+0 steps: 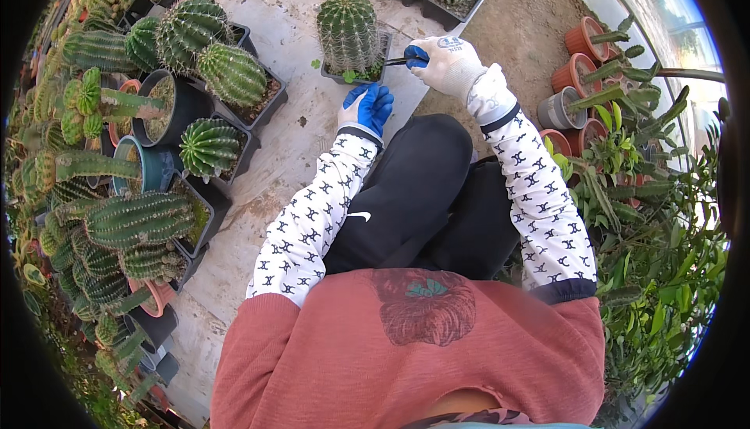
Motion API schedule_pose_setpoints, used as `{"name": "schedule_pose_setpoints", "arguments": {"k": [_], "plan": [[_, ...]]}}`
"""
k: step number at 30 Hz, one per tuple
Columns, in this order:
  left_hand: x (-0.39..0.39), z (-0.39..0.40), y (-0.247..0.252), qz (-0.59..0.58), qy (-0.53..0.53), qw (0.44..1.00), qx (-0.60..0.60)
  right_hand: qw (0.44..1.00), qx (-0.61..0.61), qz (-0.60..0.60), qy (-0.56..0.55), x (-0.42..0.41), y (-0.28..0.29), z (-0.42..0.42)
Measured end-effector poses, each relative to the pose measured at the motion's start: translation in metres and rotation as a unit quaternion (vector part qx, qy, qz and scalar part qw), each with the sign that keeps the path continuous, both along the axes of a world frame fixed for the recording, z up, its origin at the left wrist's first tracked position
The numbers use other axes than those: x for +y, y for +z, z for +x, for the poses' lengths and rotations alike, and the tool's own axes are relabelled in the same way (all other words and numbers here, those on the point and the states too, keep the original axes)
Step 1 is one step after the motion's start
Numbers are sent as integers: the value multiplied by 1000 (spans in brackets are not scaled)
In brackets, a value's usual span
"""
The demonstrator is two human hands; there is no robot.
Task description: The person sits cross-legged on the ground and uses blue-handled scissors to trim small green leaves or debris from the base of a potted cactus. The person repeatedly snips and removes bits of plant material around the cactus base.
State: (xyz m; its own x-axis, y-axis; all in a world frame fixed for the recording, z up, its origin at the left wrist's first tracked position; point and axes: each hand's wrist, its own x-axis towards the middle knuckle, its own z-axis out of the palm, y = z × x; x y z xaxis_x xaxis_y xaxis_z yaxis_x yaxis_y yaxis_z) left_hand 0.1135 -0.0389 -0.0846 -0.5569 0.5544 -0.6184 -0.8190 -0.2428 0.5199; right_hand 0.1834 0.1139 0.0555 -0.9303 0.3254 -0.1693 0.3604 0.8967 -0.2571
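Note:
A tall ribbed cactus (348, 30) stands upright in a square black plastic pot (340, 79), with small green clover-like weeds (350, 75) at the soil's near edge. My left hand (368, 106), in a white glove with blue-coated fingers, is just below the pot's near rim, fingers curled; whether it holds anything I cannot tell. My right hand (448, 63), gloved alike, is right of the pot and grips slim dark tweezers (396, 61), whose tips point left to the pot's right edge.
Crowded potted cacti fill the left side, the nearest a spiny cactus (232, 74) in a square pot. More square black pots (448, 10) line the top. Terracotta pots (577, 71) with trailing cactus stems and leafy plants (662, 306) stand at the right, beyond bare soil (504, 24).

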Motion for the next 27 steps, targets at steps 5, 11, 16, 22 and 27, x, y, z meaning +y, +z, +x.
{"name": "schedule_pose_setpoints", "arguments": {"k": [5,11,16,22,27], "plan": [[-10,3,3,-7,-17,1000,-17,1000,-9,23,4,-8,-8,-10],[-28,6,24,4,-83,996,33,1000,2,10,10,-4,-13,-9],[-41,21,76,-5,-146,965,219,1000,-16,-13,-3,-1,-15,-11],[-39,60,130,106,-225,852,460,997,19,-77,-6,7,-17,-7],[-35,70,128,118,-287,739,598,993,-2,-115,-38,5,-4,-4]]}}
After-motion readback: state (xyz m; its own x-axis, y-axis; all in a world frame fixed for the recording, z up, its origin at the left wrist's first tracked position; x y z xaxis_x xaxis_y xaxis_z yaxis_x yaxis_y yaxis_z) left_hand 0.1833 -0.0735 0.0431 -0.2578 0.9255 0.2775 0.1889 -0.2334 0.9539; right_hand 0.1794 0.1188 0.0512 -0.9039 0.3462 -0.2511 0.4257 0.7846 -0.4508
